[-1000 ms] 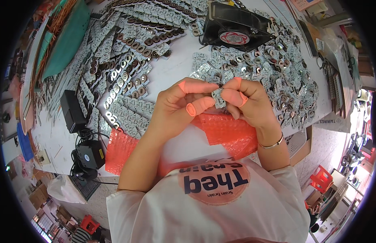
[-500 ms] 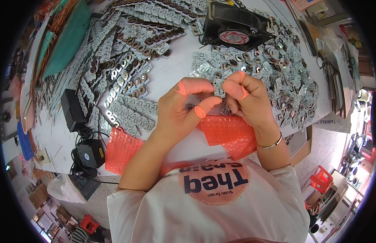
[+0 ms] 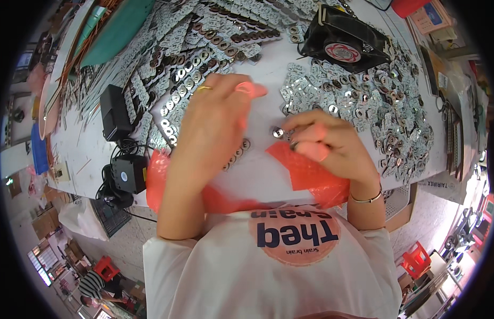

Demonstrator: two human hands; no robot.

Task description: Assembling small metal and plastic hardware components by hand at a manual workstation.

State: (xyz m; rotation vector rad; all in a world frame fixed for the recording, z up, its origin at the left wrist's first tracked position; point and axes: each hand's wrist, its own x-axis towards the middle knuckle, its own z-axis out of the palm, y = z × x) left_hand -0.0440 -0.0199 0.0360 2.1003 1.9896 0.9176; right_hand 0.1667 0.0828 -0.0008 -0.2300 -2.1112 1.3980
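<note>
My left hand [image 3: 219, 119] is smeared by motion over the left middle of the white table. One finger in a pink finger cot points right, and whatever the hand may hold cannot be made out. My right hand [image 3: 332, 142] hovers over the red bubble wrap [image 3: 305, 173], its cot-covered fingers curled together around something too small to tell. Just left of those fingertips is a small round shiny metal part [image 3: 278, 133]. Partly behind my left wrist lies a short row of round parts [image 3: 239, 151].
Loose small metal plates with round discs [image 3: 358, 111] cover the right side; joined strips [image 3: 204, 48] spread at the far left. A black fan [image 3: 342, 42] stands at the back. Black boxes [image 3: 115, 114] and a power adapter [image 3: 129, 173] with cables sit left.
My hands, which were together at a small metal plate, have parted. The left has swung left and is blurred; the right has dropped lower. The whole view has shifted slightly.
</note>
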